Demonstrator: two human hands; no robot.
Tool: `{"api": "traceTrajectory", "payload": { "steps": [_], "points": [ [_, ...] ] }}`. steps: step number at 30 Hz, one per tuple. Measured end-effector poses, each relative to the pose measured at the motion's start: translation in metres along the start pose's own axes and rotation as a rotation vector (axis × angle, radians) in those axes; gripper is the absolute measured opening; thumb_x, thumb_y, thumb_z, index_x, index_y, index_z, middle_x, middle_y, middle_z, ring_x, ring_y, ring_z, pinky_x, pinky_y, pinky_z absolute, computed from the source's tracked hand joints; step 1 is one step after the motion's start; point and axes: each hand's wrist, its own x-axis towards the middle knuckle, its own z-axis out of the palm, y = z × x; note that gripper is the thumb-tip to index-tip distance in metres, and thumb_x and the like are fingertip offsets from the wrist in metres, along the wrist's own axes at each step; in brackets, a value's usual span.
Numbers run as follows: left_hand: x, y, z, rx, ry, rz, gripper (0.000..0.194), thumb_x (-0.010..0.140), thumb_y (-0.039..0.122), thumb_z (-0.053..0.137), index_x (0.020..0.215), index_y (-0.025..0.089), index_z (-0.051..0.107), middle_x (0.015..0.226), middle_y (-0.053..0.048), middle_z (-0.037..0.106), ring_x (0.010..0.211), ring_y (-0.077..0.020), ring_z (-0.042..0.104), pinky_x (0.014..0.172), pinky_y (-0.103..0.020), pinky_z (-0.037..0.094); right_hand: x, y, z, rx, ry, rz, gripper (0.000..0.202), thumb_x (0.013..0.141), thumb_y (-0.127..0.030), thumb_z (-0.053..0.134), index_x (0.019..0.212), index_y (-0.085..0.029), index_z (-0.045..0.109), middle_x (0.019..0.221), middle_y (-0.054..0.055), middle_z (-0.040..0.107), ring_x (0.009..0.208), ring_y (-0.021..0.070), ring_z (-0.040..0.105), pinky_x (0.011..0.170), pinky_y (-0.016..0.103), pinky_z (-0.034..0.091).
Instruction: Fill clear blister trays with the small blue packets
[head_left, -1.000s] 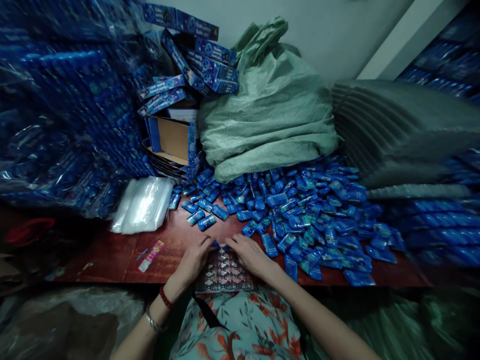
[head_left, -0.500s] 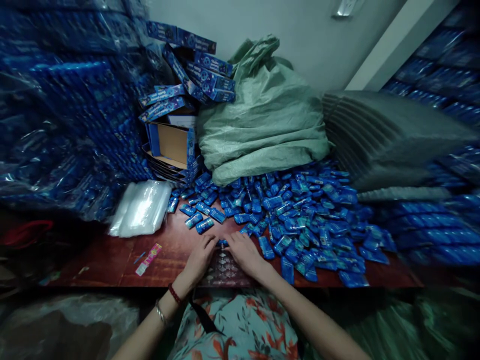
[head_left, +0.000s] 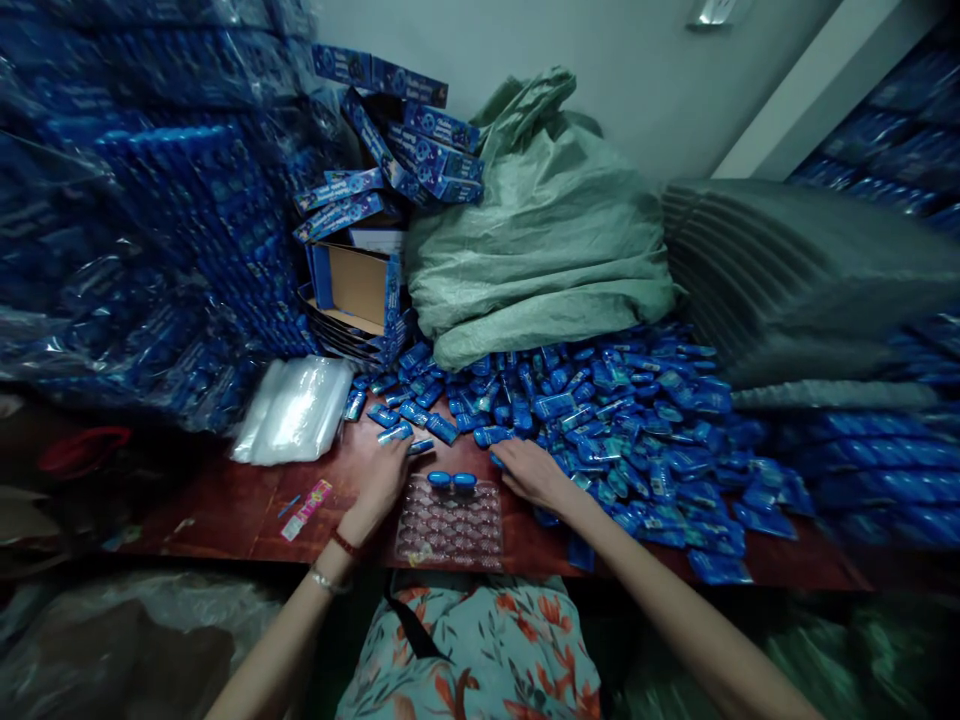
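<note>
A clear plastic tray with rows of moulded hollows lies at the table's front edge. Two shiny blue packets sit side by side in its far row. Left of the tray, my left hand is closed, its fingertips pinching a small blue packet. On the other side, my right hand has its fingers curled at the near edge of a heap of blue packets. A bit of a blue packet shows under those fingertips; most of it is hidden.
Clear plastic bags lie flat at the left, near a pink strip. Behind are blue cardboard boxes and a large green sack. Stacked trays stand right; wrapped blue stock towers left.
Both hands have moved apart from the tray's far row, left hand to the left, right hand to the right onto the heap. Two blue packets in the tray are now uncovered. The view has shifted slightly.
</note>
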Motion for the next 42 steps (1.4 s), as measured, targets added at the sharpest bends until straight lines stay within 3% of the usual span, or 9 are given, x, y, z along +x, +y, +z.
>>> {"api": "traceTrajectory", "payload": {
  "steps": [4,7,9,14,21,25,28,34,42],
  "points": [
    [-0.047,0.003,-0.023,-0.128,0.06,-0.119,0.029,0.085,0.034,0.051,0.109,0.02,0.06,0.098,-0.008,0.066,0.086,-0.0222,0.062,0.077,-0.033,0.049,-0.039,-0.023,-0.007,0.473,0.329,0.21,0.023,0.089,-0.024,0.047,0.111,-0.023,0.053,0.111,0.006,0.059,0.104,0.0203,0.055,0.092,0.036,0.043],
    [-0.079,0.011,-0.025,-0.102,0.063,-0.144,0.022,0.081,0.036,0.058,0.095,0.021,0.065,0.089,-0.006,0.065,0.081,-0.0214,0.061,0.074,-0.031,0.049,-0.059,-0.051,0.014,0.633,0.334,0.269,0.019,0.089,-0.026,0.049,0.107,-0.024,0.055,0.106,0.006,0.061,0.102,0.0201,0.057,0.091,0.035,0.046],
    [-0.088,0.017,-0.017,-0.056,0.065,-0.079,0.022,0.084,0.034,0.055,0.102,0.022,0.063,0.094,-0.006,0.064,0.088,-0.0215,0.06,0.08,-0.033,0.049,-0.06,-0.064,0.037,0.669,0.338,0.307,0.024,0.09,-0.023,0.046,0.113,-0.025,0.052,0.108,0.006,0.061,0.103,0.0195,0.058,0.09,0.035,0.046],
    [-0.08,0.021,0.01,0.099,0.08,0.105,0.027,0.09,0.023,0.046,0.116,0.02,0.052,0.102,-0.008,0.061,0.096,-0.02,0.057,0.084,-0.035,0.049,-0.044,-0.062,0.067,0.501,0.365,0.151,0.034,0.089,-0.01,0.04,0.119,-0.022,0.047,0.114,0.007,0.058,0.108,0.0189,0.054,0.091,0.036,0.045],
    [-0.06,0.019,-0.002,0.396,-0.226,0.538,0.033,0.087,0.01,0.043,0.119,0.015,0.049,0.11,-0.012,0.058,0.099,-0.0218,0.052,0.084,-0.037,0.049,-0.023,-0.057,0.027,-0.109,0.067,-0.085,0.033,0.086,-0.006,0.043,0.115,-0.017,0.054,0.098,0.01,0.062,0.089,0.0206,0.054,0.073,0.033,0.039],
    [-0.054,0.031,-0.001,0.496,-0.386,0.488,0.034,0.081,0.006,0.047,0.114,0.017,0.05,0.107,-0.011,0.059,0.095,-0.0211,0.053,0.082,-0.036,0.05,-0.005,-0.064,0.018,-0.275,-0.062,-0.153,0.033,0.087,-0.007,0.044,0.116,-0.018,0.053,0.091,0.008,0.061,0.085,0.0196,0.053,0.074,0.033,0.035],
    [-0.057,0.04,0.011,0.603,-0.39,0.417,0.039,0.078,0.002,0.045,0.114,0.013,0.049,0.108,-0.014,0.058,0.098,-0.0232,0.054,0.086,-0.04,0.048,0.001,-0.067,0.023,-0.351,-0.08,-0.143,0.035,0.087,-0.01,0.045,0.12,-0.018,0.052,0.091,0.009,0.062,0.084,0.0206,0.054,0.076,0.034,0.034],
    [-0.061,0.059,0.027,0.833,-0.418,0.377,0.037,0.079,0.005,0.041,0.115,0.003,0.048,0.106,-0.021,0.058,0.099,-0.0284,0.055,0.086,-0.045,0.045,-0.013,-0.071,0.042,-0.437,0.037,0.021,0.048,0.088,-0.013,0.043,0.134,-0.025,0.043,0.116,0.016,0.057,0.084,0.0215,0.058,0.074,0.035,0.035],
    [-0.041,0.056,0.018,0.821,-0.447,0.423,0.036,0.081,0.003,0.04,0.115,0.006,0.049,0.103,-0.019,0.059,0.099,-0.0277,0.056,0.083,-0.043,0.048,-0.021,-0.064,0.062,-0.375,0.103,0.046,0.062,0.086,-0.007,0.039,0.143,-0.029,0.029,0.106,0.009,0.059,0.08,0.0171,0.057,0.075,0.031,0.039]
  ]
}}
